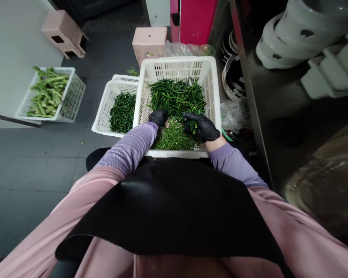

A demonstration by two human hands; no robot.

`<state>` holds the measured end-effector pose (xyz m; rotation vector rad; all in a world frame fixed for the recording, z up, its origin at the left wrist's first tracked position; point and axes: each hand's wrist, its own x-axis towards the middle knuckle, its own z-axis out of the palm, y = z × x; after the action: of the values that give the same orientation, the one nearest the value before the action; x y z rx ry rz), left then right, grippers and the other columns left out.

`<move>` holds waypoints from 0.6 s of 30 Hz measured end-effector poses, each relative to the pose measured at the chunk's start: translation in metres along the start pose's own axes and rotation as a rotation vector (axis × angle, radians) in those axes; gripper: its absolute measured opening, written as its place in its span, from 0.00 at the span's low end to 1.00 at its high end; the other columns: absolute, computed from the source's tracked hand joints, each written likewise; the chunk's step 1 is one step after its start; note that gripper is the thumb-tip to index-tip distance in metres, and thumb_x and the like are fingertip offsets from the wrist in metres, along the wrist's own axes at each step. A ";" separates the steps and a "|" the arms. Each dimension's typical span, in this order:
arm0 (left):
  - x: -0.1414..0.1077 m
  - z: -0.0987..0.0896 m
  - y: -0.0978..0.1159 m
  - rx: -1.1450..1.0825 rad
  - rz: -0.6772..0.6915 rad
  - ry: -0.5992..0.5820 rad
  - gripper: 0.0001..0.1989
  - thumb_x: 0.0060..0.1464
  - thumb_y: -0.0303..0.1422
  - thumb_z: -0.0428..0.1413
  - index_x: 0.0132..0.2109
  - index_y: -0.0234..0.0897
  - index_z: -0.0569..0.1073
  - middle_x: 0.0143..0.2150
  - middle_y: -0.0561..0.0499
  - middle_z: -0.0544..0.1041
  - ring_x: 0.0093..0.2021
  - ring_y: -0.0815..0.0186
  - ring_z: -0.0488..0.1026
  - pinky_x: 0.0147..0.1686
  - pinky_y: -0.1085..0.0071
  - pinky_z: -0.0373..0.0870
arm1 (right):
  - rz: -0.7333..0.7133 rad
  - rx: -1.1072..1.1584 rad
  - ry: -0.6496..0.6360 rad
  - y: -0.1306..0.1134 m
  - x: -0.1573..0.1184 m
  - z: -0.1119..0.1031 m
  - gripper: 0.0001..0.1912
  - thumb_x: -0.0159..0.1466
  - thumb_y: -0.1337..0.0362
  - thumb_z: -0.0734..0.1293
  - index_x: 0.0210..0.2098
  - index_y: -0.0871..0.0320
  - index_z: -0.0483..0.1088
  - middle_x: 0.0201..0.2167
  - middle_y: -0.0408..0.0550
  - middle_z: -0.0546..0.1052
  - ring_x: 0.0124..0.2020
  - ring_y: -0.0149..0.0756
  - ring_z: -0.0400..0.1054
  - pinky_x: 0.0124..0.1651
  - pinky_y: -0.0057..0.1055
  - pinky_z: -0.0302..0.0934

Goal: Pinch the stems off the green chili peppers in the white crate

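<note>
Long dark green chili peppers (176, 92) fill the far part of a large white slotted basket (178, 153) in front of me. A heap of thin green stems (174, 137) lies in its near part. My right hand (201, 126), in a black glove, is closed around several green chili peppers over the basket's right side. My left hand (158, 117), also in a black glove, has its fingers curled down at the boundary between peppers and stems. What its fingers hold, if anything, is hidden.
A smaller white basket (100, 119) of dark green peppers stands at the left. Farther left is a basket (71, 102) of thick pale-green stalks. Pink stools (150, 38) stand behind. A metal shelf (253, 104) with white containers (292, 42) borders the right side.
</note>
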<state>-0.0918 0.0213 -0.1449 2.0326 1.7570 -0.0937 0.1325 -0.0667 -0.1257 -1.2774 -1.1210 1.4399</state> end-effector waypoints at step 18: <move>-0.064 -0.062 0.007 -0.265 0.296 -0.306 0.26 0.69 0.53 0.58 0.31 0.36 0.79 0.22 0.49 0.70 0.26 0.64 0.68 0.31 0.66 0.64 | -0.192 -0.545 -0.229 0.013 0.004 0.019 0.07 0.61 0.67 0.80 0.41 0.56 0.87 0.47 0.52 0.89 0.53 0.53 0.82 0.65 0.51 0.72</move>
<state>-0.1120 -0.0149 -0.0655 1.9396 1.2045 -0.0710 0.1122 -0.0670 -0.1380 -1.3375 -1.8281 1.1952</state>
